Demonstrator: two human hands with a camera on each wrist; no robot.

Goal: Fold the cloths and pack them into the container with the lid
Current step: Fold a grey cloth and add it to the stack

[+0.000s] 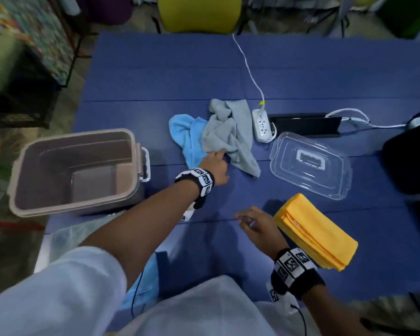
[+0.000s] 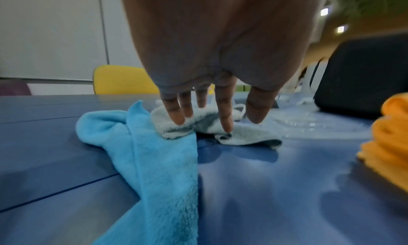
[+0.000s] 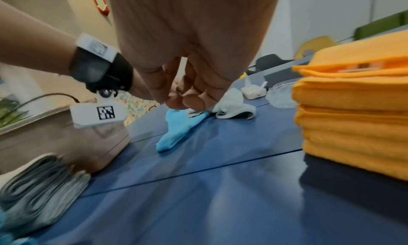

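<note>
Fingers (image 2: 225, 119) of the left hand (image 1: 215, 167) reach out straight onto the crumpled grey cloth (image 1: 230, 134), which lies over the blue cloth (image 1: 186, 135); the right hand (image 1: 255, 223) hovers loosely curled, empty, beside the folded yellow cloth (image 1: 318, 230). Left stands the open container (image 1: 75, 170), right its clear lid (image 1: 309, 164)

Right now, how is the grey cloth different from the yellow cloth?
The grey cloth lies crumpled and loose, overlapping the blue cloth; the yellow cloth is folded into a neat layered stack. The left hand touches the grey one; nothing touches the yellow. Both rest on the blue table.
</note>
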